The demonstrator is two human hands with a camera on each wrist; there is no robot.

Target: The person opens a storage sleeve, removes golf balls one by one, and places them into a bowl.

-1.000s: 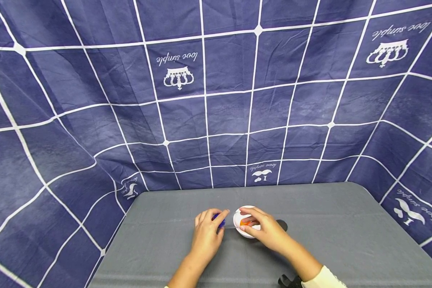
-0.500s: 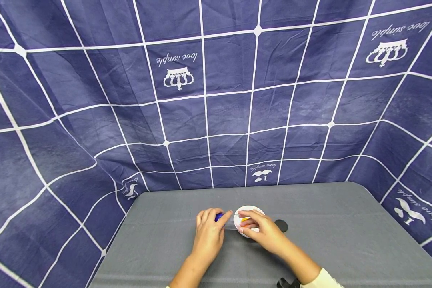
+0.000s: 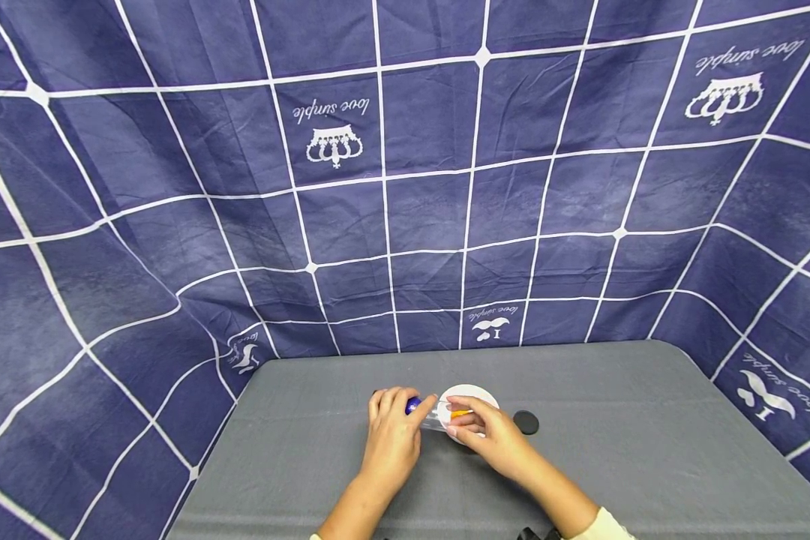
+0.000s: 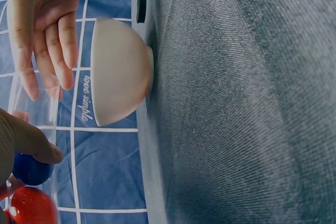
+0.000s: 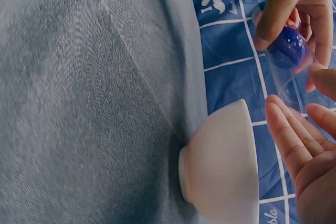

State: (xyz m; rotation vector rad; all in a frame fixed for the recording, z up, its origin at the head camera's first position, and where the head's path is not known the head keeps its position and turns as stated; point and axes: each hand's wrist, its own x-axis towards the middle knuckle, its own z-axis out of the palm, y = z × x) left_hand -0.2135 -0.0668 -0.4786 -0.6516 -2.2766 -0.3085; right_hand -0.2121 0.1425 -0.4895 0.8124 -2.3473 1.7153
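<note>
My left hand point(image 3: 391, 435) grips a clear plastic tube point(image 3: 433, 421), tilted toward the white bowl point(image 4: 118, 72). Inside the tube sit a glossy blue ball point(image 4: 32, 169) and, behind it, a red ball point(image 4: 34, 206). My right hand point(image 3: 499, 439) is at the tube's far end, its fingers mostly straight around the mouth, above the bowl. In the head view, something orange-yellow point(image 3: 460, 413) shows between the right fingers, over the bowl's inside. The right hand hides part of the bowl's rim there.
A flat black disc point(image 3: 526, 422) lies on the grey cloth-covered table point(image 3: 614, 450), right of the bowl. Blue cloth with white grid lines point(image 3: 418, 217) hangs behind and at both sides. A black piece point(image 3: 529, 534) shows by the right sleeve.
My left hand has shifted slightly right and tipped the tube toward the bowl. The right fingers have moved a little left to the tube's end, and the black disc shows more fully.
</note>
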